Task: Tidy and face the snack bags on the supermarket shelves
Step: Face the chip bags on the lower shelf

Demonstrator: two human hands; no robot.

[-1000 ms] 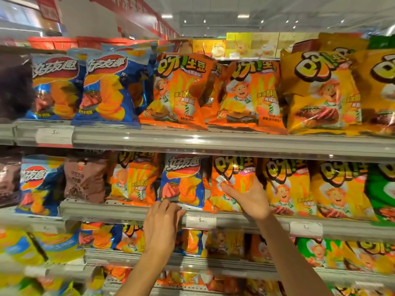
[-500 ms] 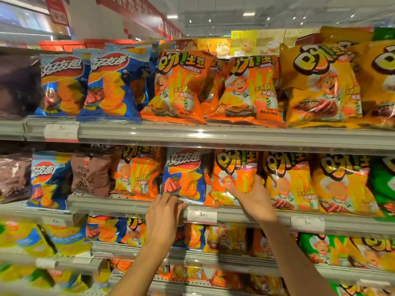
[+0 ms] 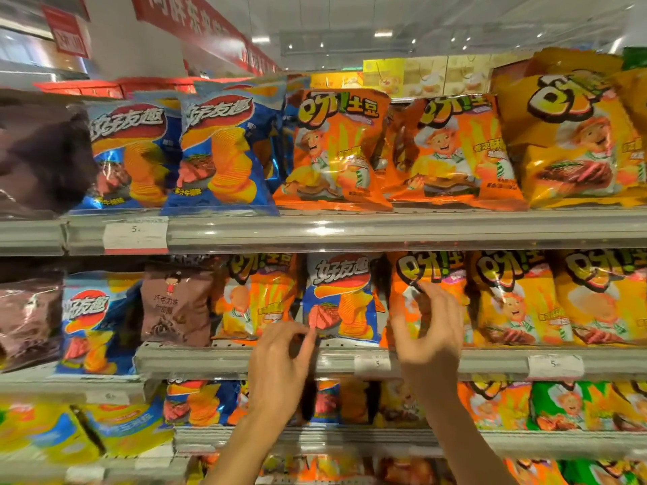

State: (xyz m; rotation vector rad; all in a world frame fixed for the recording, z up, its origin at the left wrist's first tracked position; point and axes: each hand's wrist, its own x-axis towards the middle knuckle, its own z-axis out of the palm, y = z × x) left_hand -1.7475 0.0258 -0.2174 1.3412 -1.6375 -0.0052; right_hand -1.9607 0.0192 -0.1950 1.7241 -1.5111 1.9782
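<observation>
On the middle shelf a blue chip bag stands upright between orange bags. My left hand reaches up from below, and its curled thumb and fingertips meet at the blue bag's lower left corner. Right beside it stands an orange potato-stick bag. My right hand hovers in front of that bag with fingers spread and slightly bent, the thumb by the bag's lower left edge, gripping nothing.
The top shelf carries blue chip bags, orange bags and yellow bags. A brown bag and another blue bag stand left on the middle row, yellow bags right. Lower shelves hold more bags.
My right hand has lifted off the orange bag and spread its fingers. My left hand has risen from the shelf edge to the blue bag's bottom corner. The camera has come closer.
</observation>
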